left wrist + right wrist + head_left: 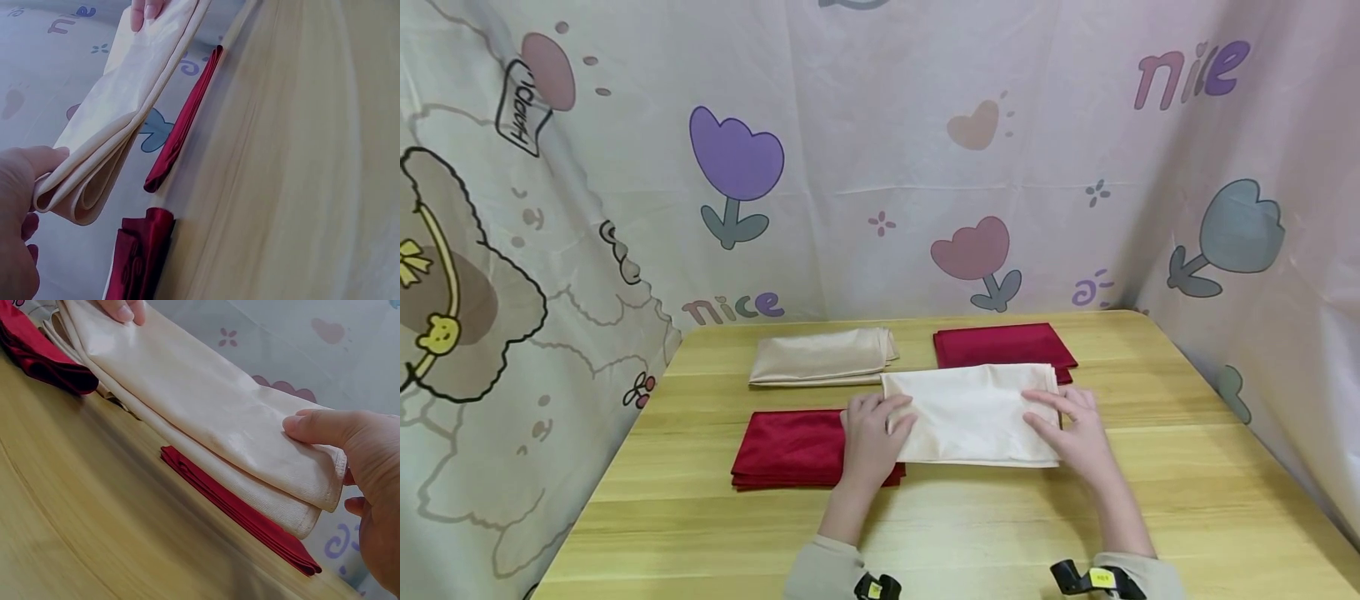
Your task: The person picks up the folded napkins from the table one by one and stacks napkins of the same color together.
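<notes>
A folded cream cloth [970,414] is held up off the table between both hands. My left hand [871,437] pinches its left end, with the thumb [47,159] on the upper face. At the opposite end, my right hand [1078,433] grips the cloth, its thumb [319,427] on top and the other fingers partly hidden beneath. The right wrist view shows loose layered edges at that end. Behind the left hand and partly covered by it lies a folded dark red cloth [790,446]. Another folded red cloth [1000,344] lies beyond the cream one, which overlaps its front in the head view.
A folded beige cloth [820,357] lies at the back left of the wooden table [685,533]. A printed curtain [850,167] hangs behind the table and along both sides. Bands with small devices [1097,577] sit on both wrists.
</notes>
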Available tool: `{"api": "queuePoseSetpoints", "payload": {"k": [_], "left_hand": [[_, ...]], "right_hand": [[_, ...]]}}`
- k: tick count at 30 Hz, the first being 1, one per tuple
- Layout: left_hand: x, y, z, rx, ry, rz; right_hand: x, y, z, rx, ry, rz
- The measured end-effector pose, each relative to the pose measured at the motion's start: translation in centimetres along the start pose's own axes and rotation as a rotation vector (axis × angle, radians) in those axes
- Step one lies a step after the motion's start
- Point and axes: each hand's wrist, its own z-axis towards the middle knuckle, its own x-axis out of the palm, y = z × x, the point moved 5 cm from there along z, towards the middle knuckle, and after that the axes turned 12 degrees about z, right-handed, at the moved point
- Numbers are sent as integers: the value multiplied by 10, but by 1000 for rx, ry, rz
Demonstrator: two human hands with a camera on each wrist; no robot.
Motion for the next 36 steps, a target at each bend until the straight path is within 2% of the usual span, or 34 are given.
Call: {"api": "queuePoseSetpoints", "payload": {"k": [14,24,36], "left_hand": [[-13,11,5,-21,27,7],[-20,18,7,-36,29,30],[-32,29,5,-47,46,41]], "right_hand": [[14,8,4,-6,36,-8],[21,12,6,-83,34,-18],[34,20,8,-121,65,-32]]}}
